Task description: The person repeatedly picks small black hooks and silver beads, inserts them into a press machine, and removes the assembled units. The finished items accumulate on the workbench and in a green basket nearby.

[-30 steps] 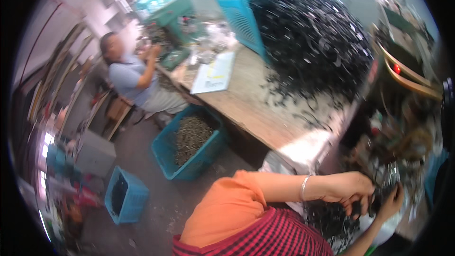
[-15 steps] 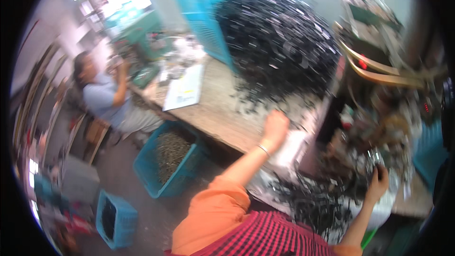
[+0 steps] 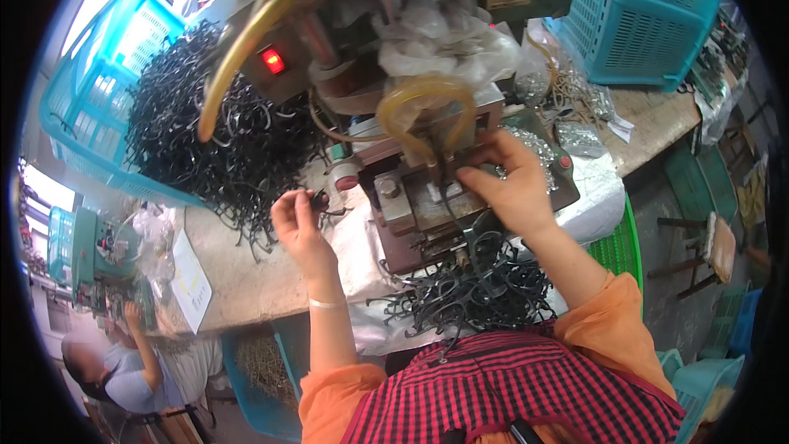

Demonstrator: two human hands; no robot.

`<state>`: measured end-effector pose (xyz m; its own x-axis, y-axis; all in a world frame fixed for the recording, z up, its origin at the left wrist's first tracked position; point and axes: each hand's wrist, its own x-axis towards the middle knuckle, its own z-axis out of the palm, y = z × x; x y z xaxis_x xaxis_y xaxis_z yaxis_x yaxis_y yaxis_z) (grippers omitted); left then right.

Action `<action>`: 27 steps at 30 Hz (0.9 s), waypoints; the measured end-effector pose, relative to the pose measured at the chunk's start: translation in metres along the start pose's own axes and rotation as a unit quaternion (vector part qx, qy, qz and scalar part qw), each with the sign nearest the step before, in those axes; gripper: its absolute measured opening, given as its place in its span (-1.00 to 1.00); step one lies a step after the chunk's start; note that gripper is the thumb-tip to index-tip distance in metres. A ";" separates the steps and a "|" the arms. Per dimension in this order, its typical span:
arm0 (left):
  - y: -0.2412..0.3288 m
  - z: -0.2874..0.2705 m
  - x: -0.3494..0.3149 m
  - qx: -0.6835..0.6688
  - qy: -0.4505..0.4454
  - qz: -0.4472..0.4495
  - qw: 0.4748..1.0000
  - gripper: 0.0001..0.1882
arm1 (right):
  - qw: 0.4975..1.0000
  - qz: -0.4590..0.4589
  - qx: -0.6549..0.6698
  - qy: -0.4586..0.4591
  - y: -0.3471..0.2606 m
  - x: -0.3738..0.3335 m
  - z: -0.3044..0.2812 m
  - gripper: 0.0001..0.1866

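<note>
My left hand (image 3: 300, 228) is closed at the table beside the large heap of black curved pieces (image 3: 234, 127), with a small black piece (image 3: 319, 200) between its fingertips. At the bench machine (image 3: 396, 207), my right hand (image 3: 519, 187) has thumb and forefinger drawn together by the work point; what they pinch is too small to make out. A dark curved piece (image 3: 450, 201) lies at the work point below two amber tubes (image 3: 390, 115). A smaller pile of black curved pieces (image 3: 472, 300) lies on silvery sheeting in front of me.
Small shiny metal parts (image 3: 534, 152) lie right of the machine, near a red button (image 3: 565, 162). A blue crate (image 3: 649, 25) stands back right, another blue crate (image 3: 86, 127) behind the large heap. Someone in a light blue shirt (image 3: 140, 390) works at far left. A stool (image 3: 711, 251) stands right.
My view has swung right to the machine. My right hand has moved from beside the small metal parts to the work point; my left hand, at the heap's edge, now holds a black piece.
</note>
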<state>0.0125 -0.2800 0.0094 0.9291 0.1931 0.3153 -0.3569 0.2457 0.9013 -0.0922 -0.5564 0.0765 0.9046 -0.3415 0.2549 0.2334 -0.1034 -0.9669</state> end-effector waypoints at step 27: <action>0.094 0.110 -0.055 0.258 -0.463 0.471 0.706 -0.75 | 0.895 -0.084 -0.410 0.153 0.082 -0.006 -0.089 -0.90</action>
<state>-0.0618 -0.3721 0.1094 0.0547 -0.7216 0.6901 -0.9971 -0.0028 0.0761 -0.1099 -0.6459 -0.0029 0.7123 -0.4832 0.5090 -0.0968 -0.7859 -0.6107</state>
